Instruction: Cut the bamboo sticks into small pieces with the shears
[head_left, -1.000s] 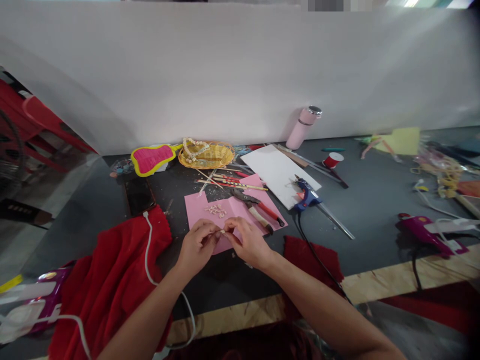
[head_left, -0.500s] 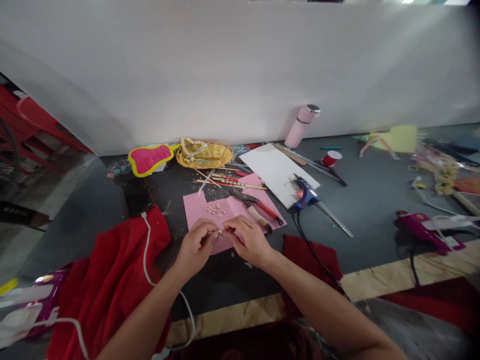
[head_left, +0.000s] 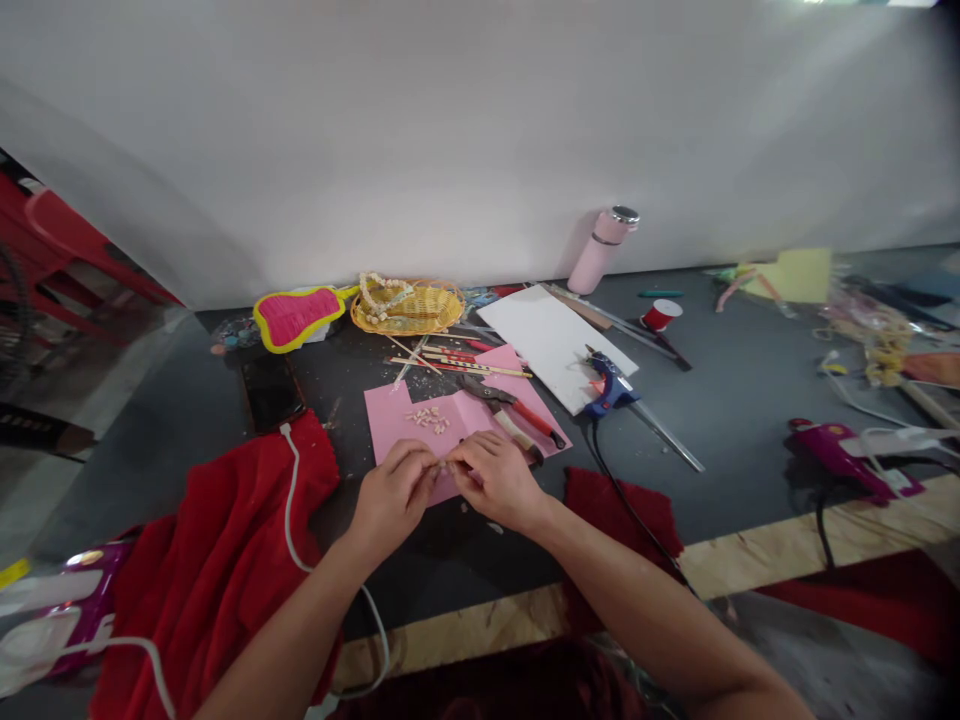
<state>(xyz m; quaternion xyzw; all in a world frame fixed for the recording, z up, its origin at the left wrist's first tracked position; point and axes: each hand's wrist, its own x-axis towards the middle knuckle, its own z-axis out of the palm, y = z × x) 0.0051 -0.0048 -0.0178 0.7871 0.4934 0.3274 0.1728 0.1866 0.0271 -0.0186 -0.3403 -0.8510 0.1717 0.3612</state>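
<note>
Both hands meet over the front of a pink paper sheet [head_left: 386, 410]. My left hand [head_left: 395, 488] is closed, thumb and fingers pinched on a tiny pale piece at the fingertips. From the other side my right hand [head_left: 495, 478] is pinched at the same spot, its fingertips touching or almost touching the left ones. The piece is too small to name and mostly hidden by the fingers. Just beyond them, several small pale pieces [head_left: 427, 418] lie in a loose pile on the paper. Pliers with red handles [head_left: 525, 412] rest on the sheet beside my right hand.
A blue glue gun [head_left: 611, 385] lies on a white board [head_left: 551, 335] at the right. Behind are a wicker basket [head_left: 431, 308], thin sticks [head_left: 457, 362] and a pink bottle [head_left: 600, 250]. A phone [head_left: 271, 392] and red cloth [head_left: 247, 540] with a white cable lie left.
The fingers have shifted slightly at the pinch, and the pale piece between them shows less. The whole view has moved a little; nothing else has visibly changed.
</note>
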